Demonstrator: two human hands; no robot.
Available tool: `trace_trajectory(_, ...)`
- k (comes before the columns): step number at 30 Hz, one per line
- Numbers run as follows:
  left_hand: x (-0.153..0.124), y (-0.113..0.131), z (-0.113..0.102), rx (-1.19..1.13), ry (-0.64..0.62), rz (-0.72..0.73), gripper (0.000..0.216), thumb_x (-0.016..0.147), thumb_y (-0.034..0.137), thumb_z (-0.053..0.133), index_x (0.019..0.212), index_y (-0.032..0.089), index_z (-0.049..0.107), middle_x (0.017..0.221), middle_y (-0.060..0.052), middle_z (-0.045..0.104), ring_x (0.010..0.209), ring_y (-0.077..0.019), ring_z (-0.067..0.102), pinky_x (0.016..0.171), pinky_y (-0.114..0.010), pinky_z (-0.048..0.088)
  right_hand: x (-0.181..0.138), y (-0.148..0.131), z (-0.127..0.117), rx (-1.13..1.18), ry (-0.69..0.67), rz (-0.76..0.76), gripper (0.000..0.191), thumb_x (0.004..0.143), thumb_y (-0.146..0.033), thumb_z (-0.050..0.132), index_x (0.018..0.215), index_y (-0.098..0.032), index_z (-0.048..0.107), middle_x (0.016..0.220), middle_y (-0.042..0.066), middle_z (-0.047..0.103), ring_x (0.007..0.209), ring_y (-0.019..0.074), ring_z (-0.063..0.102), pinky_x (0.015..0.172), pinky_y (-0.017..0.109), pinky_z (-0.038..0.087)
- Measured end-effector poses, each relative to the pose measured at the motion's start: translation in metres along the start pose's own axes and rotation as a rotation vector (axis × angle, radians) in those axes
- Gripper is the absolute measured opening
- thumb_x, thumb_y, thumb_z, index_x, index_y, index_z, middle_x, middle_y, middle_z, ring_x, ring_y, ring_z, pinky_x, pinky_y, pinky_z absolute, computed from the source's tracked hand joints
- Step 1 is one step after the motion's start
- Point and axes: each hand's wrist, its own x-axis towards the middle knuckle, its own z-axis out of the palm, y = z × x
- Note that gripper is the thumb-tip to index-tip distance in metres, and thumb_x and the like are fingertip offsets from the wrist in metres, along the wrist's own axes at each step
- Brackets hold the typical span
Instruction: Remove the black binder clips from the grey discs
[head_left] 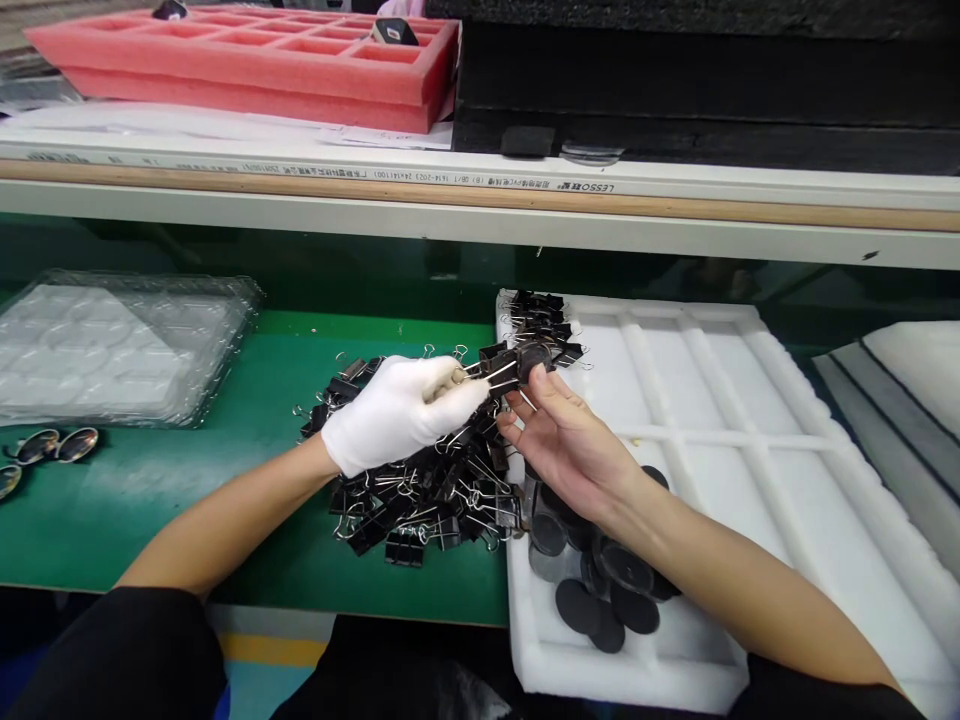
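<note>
My left hand point(401, 410), in a white glove, pinches the wire handles of a black binder clip point(501, 368) above a heap of binder clips point(420, 490) on the green mat. My bare right hand point(570, 440) holds a small dark round disc point(534, 360) between thumb and fingertips, right against the clip's jaws. Under my right wrist lie several dark round discs point(600, 590) in the near compartment of a white foam tray point(720, 400). A few clipped pieces point(541, 318) rest at the tray's far left corner.
A stack of clear plastic blister trays point(112, 345) sits at the left, with shiny oval lenses point(56, 445) beside it. A shelf rail crosses above, carrying a pink foam tray point(247, 60) and black foam point(705, 90). White foam sheets point(907, 400) lie at the right.
</note>
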Motion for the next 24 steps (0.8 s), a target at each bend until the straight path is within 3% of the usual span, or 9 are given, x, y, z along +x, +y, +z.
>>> trace_trajectory(4,0.000,0.002,0.003,0.009,0.017,0.005,0.039,0.095,0.042,0.057,0.063,0.020,0.049,0.050,0.008,0.042,0.049,-0.0072,0.038,0.049,-0.024,0.030,0.000,0.001,0.001,0.038,0.023,0.002,0.030,0.073,-0.038,0.098,0.083,-0.028,0.072,0.101,-0.005,0.068,0.088,0.0120,0.057,0.074,0.023,0.050)
trace_trajectory(13,0.001,0.004,0.007,-0.036,-0.051,-0.076,0.042,0.097,0.048,0.055,0.066,0.020,0.052,0.054,0.006,0.052,0.051,-0.0089,0.046,0.054,-0.025,0.034,0.003,0.007,-0.007,-0.158,0.002,-0.078,0.028,0.081,-0.054,0.089,0.089,-0.033,0.072,0.111,-0.004,0.072,0.098,0.0169,0.062,0.081,0.031,0.054)
trace_trajectory(16,0.004,-0.005,-0.001,0.180,-0.159,0.019,0.043,0.101,0.054,0.051,0.076,0.020,0.062,0.063,0.004,0.060,0.059,-0.0120,0.053,0.059,-0.027,0.036,0.007,-0.002,-0.009,-0.169,-0.011,-0.117,0.030,0.080,-0.054,0.089,0.094,-0.033,0.072,0.118,-0.003,0.072,0.112,0.0199,0.063,0.090,0.035,0.056)
trace_trajectory(21,0.004,-0.025,0.003,0.798,-0.232,0.197,0.048,0.099,0.060,0.054,0.089,0.016,0.071,0.084,-0.009,0.066,0.078,-0.0254,0.064,0.068,-0.034,0.037,0.015,-0.026,-0.010,-0.265,0.048,-0.300,0.033,0.084,-0.058,0.080,0.098,-0.031,0.070,0.122,0.002,0.071,0.131,0.0302,0.060,0.100,0.047,0.057)
trace_trajectory(24,0.004,-0.031,0.008,0.792,-0.319,0.225,0.043,0.099,0.056,0.058,0.086,0.017,0.072,0.087,-0.008,0.066,0.083,-0.0257,0.064,0.075,-0.037,0.038,0.015,-0.035,-0.008,-0.270,0.071,-0.323,0.032,0.082,-0.058,0.082,0.097,-0.031,0.072,0.123,0.001,0.072,0.128,0.0306,0.062,0.096,0.046,0.059)
